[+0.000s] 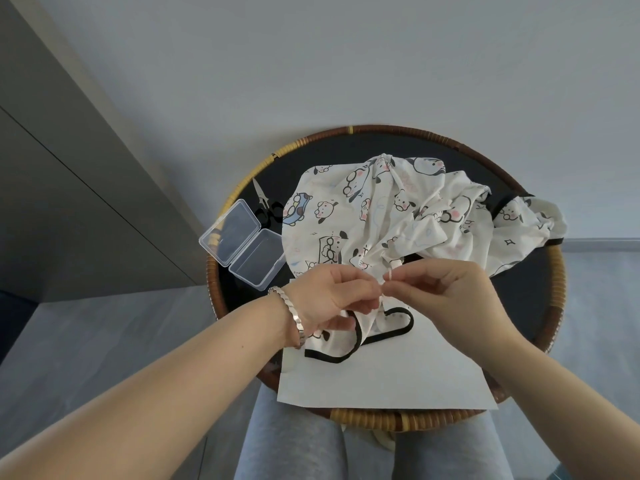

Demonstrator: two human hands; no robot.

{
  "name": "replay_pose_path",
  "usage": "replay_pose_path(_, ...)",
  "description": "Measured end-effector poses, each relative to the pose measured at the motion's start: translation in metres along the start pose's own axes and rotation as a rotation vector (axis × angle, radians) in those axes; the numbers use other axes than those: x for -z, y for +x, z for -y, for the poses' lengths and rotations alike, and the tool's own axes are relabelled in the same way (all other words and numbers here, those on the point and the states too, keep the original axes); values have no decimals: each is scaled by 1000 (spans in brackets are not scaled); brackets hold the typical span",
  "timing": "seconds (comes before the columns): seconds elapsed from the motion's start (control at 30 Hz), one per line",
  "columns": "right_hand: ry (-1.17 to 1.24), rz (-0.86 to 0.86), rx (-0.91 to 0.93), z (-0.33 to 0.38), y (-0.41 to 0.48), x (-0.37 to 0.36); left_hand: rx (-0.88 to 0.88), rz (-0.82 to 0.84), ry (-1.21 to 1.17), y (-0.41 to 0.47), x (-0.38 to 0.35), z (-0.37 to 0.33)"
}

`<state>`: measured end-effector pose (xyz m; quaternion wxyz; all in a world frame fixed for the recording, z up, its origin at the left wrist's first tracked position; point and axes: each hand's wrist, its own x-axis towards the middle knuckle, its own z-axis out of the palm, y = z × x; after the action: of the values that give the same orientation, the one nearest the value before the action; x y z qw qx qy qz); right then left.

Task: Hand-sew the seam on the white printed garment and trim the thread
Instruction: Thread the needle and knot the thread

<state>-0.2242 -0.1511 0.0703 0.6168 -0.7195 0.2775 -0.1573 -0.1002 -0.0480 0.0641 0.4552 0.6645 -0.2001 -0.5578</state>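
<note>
A white garment (384, 216) printed with cartoon dogs and edged in black lies bunched across a round table. Its near edge with the black trim (381, 336) hangs over a white paper sheet. My left hand (329, 297), a metal bracelet on its wrist, grips a gathered fold of the cloth near that edge. My right hand (446, 289) pinches the same small raised fold from the other side, fingertips almost touching the left ones. Needle and thread are too small to make out. Black scissors (265, 206) lie at the table's left, partly under the cloth.
The table has a dark top and a woven rattan rim (559, 306). An open clear plastic box (242, 242) sits at its left edge beside the scissors. A white paper sheet (384, 379) covers the near part. My grey-trousered knees are below the table.
</note>
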Motion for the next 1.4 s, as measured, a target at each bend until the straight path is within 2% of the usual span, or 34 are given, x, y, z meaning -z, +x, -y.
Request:
replay_pose_path(0.17, 166, 284, -249, 3, 7, 11, -158, 93, 253, -2, 7, -5)
replay_pose_path(0.27, 150, 413, -295, 5, 7, 17, -199, 157, 346, -5, 11, -9)
replay_pose_path(0.37, 112, 465, -306, 6, 8, 22, -243, 129, 539, -7, 15, -9)
replay_pose_path(0.43, 101, 459, -300, 5, 8, 24, -304, 59, 622, -8, 17, -8)
replay_pose_path(0.5, 102, 436, -289, 4, 8, 24, -319, 16, 558, -9, 17, -7)
replay_pose_path(0.67, 63, 379, -239, 2, 7, 19, -213, 124, 423, -11, 8, -2)
replay_pose_path(0.8, 21, 299, -201, 1, 6, 16, -224, 19, 360, -10, 3, 3)
replay_pose_path(0.93, 84, 142, -214, -5, 6, 12, -279, -84, 328, -12, 2, 5)
replay_pose_path(1.17, 213, 2, -293, -6, 6, 3, -379, -324, 544, -13, 3, 13)
replay_pose_path(1.27, 226, 0, -291, -6, 4, -1, -400, -314, 602, -13, -1, 14)
replay_pose_path(1.4, 251, 13, -292, -7, 4, -2, -649, -401, 641, -9, -10, 15)
